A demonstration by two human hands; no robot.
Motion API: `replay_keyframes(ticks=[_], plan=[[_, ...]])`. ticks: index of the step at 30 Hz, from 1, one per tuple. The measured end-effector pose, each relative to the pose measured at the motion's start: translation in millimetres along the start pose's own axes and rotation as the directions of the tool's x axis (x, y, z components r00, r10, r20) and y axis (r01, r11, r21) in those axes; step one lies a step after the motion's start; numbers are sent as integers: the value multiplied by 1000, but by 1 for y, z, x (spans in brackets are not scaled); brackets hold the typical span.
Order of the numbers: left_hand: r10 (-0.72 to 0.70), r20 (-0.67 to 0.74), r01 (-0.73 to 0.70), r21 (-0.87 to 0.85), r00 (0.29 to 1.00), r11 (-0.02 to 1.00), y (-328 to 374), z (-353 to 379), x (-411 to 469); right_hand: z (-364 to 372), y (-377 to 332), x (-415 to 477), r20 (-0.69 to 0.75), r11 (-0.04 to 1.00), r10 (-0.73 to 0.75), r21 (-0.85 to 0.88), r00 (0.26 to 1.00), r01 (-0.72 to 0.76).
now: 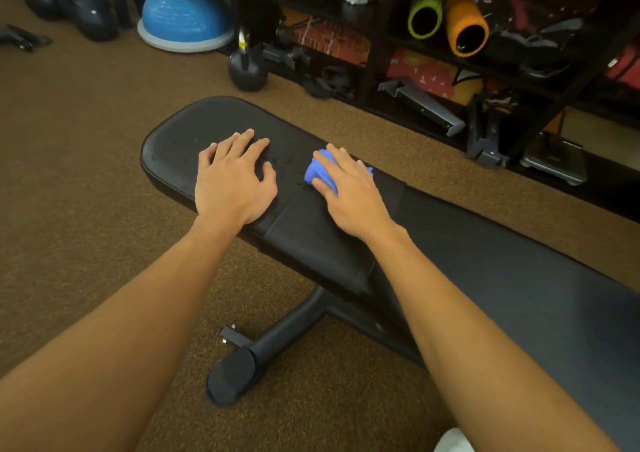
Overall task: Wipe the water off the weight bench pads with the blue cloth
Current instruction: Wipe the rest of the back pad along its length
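A black weight bench runs from the upper left to the lower right. Its short seat pad (180, 147) carries small water drops between my hands. My left hand (233, 180) lies flat on that pad with its fingers spread. My right hand (349, 188) presses a bunched blue cloth (320, 173) onto the pad near the seam with the long back pad (519, 271). Fingers cover most of the cloth.
The bench's foot bar (256, 351) juts out over brown carpet below the pads. A black kettlebell (246, 71) and a blue balance dome (183, 15) sit beyond the bench. A dark shelf rack (377, 36) with foam rollers lines the far side.
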State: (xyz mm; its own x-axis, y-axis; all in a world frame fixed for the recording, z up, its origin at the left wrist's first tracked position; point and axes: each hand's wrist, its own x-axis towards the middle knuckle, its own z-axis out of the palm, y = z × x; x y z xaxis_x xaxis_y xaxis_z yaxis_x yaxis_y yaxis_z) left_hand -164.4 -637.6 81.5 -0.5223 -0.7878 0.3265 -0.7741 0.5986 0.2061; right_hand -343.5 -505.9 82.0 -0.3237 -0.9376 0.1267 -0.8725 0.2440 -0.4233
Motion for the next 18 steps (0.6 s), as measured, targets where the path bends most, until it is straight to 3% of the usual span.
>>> replay_keyframes(ticks=[2,3,8,12,14,18], plan=[[6,3,-6,0,1000,1000,1,0,0,-11,20,-18,41,995,-87,45,995,85],[11,7,-11,4,1000,1000,2,-1,0,-14,29,-19,31,997,-63,38,998,62],[14,35,-14,16,999,1000,5,-3,-1,3,5,33,-61,970,243,-11,968,-244],[7,17,-7,9,1000,1000,2,-2,0,-1,-1,13,-20,996,87,9,996,-87],[10,14,-10,4,1000,1000,3,-1,-1,-10,18,-13,-4,997,78,25,997,-77],[7,2,-7,3,1000,1000,3,0,-2,-27,55,-27,-102,959,280,74,955,-273]])
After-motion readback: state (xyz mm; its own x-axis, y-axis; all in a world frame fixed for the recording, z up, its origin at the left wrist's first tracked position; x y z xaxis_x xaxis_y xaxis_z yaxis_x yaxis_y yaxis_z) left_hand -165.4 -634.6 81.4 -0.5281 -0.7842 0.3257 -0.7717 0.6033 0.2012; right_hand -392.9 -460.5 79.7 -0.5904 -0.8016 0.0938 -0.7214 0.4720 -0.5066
